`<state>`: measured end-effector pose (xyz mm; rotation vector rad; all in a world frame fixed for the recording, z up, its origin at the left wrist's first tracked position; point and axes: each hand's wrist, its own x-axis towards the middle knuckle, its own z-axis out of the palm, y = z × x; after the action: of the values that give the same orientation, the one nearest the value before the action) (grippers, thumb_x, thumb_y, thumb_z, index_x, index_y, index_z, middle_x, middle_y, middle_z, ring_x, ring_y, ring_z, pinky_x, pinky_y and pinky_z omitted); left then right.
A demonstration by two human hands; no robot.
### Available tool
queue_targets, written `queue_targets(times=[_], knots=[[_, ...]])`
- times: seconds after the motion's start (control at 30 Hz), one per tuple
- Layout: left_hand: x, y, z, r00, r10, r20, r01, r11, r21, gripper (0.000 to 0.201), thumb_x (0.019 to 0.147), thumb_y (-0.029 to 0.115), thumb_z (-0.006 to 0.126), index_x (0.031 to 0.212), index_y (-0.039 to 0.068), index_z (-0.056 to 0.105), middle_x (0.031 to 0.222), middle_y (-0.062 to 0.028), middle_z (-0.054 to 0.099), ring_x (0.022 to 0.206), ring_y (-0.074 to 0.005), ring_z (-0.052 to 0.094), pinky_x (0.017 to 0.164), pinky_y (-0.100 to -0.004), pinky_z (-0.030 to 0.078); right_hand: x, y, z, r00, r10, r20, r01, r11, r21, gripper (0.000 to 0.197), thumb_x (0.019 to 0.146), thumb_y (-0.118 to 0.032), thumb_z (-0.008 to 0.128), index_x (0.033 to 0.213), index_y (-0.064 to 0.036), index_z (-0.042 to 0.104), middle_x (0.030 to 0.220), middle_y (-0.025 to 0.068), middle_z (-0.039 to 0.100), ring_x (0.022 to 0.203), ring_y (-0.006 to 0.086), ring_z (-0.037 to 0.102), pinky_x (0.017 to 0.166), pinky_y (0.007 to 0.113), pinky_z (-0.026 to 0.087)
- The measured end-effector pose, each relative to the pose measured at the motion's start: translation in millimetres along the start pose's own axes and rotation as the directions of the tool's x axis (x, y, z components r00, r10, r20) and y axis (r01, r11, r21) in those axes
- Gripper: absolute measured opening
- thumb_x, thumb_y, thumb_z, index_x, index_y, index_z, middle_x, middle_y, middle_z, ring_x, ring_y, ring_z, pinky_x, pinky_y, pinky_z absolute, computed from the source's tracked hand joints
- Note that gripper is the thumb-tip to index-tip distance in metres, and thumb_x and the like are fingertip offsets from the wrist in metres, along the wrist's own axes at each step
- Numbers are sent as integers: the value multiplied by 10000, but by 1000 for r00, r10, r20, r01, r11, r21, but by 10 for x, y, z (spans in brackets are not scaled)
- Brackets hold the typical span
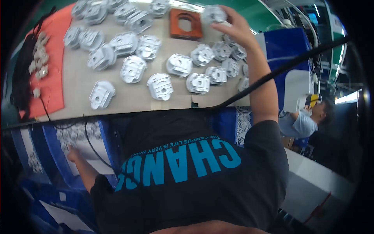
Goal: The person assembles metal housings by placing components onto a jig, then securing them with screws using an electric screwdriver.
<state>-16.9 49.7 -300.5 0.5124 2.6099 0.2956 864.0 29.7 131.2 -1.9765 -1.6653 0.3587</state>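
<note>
My right hand [235, 29] reaches to the far side of the table, its thumb and fingers closed around a round white plastic housing [213, 15]. That housing is just right of an orange-brown block with a round hole [186, 24]. To the lower left, my left hand [72, 153] is down in a blue bin [107, 136], at the edge of a heap of small white parts [78, 133]. Its fingers are too small and partly hidden to read. Several similar white housings [160, 86] are spread over the table, some grouped near my right forearm.
A red-orange mat [52, 85] with dark cables and small pale pieces covers the table's left end. A black cable [280, 70] crosses in front of my right arm. Another blue bin of small parts [243, 124] stands below the table's edge. A person [304, 119] is at the right.
</note>
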Motion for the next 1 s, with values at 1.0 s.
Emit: queue_targets(times=[1.0], knots=[[-3563, 3915, -1862, -163, 984, 77, -967, -175, 185, 397, 810, 173, 759, 1178, 68, 651, 1138, -115, 651, 946, -284, 662, 821, -379, 533, 165, -109, 250, 950, -147, 276, 121, 987, 108, 740, 713, -142, 805, 1394, -71, 526, 1406, 125, 561, 1329, 272, 496, 1141, 374, 333]])
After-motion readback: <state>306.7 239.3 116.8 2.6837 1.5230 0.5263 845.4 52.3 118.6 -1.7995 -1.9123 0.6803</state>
